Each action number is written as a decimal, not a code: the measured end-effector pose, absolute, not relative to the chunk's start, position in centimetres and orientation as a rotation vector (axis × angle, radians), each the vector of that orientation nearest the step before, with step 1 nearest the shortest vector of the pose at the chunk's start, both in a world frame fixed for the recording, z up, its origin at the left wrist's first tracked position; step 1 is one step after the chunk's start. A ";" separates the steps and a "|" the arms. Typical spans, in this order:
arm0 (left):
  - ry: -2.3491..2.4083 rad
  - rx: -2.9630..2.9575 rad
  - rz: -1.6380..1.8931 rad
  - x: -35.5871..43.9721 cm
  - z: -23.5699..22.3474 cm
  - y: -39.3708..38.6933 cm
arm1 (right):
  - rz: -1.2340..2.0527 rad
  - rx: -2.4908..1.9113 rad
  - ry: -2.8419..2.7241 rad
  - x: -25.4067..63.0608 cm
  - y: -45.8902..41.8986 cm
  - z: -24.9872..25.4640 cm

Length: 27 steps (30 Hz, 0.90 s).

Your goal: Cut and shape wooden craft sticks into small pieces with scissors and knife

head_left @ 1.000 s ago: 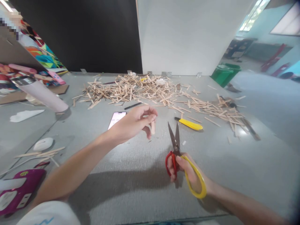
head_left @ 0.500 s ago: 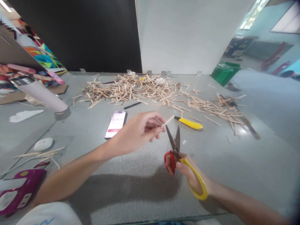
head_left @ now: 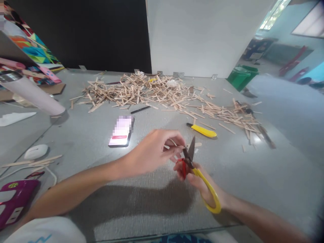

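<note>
My left hand (head_left: 162, 150) pinches a short flat wooden stick (head_left: 198, 144) between thumb and fingertips. The stick's far end pokes out to the right, beyond the scissor blades. In my right hand (head_left: 202, 184) is a pair of scissors (head_left: 189, 160) with one red and one yellow handle loop. Its dark blades point up and stand apart, with the stick crossing between them close to my left fingertips. Part of one blade is hidden by those fingertips. A yellow utility knife (head_left: 204, 130) lies just beyond the scissors, and a tiny pale scrap (head_left: 196, 151) rests beside the blades.
A wide heap of wooden sticks (head_left: 141, 92) spreads along the back, trailing right. Left of my hand lies a lit phone (head_left: 121, 131), with a black pen (head_left: 140, 109) beyond. At left are a tumbler (head_left: 37, 96), a white case (head_left: 36, 152) and a purple device (head_left: 19, 199).
My left hand has lowered the stick and turned it level, bringing it between the blades. The scissors have shifted slightly, still held in my right hand. The view has moved a little.
</note>
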<state>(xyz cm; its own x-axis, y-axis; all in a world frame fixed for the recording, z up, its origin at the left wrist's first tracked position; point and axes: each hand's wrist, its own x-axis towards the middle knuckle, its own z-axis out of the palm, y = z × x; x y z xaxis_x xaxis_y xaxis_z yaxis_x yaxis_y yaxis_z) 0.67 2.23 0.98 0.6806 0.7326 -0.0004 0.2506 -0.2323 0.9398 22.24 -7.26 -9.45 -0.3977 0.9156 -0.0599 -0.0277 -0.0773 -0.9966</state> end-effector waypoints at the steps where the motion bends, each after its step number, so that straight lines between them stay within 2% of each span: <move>1: 0.759 1.796 0.553 0.7 0.9 2.3 | 1.567 -1.031 -1.432 22.2 -7.2 -9.3; 27: 0.777 1.690 0.473 1.0 0.8 2.5 | 1.510 -1.108 -1.447 22.6 -7.0 -9.6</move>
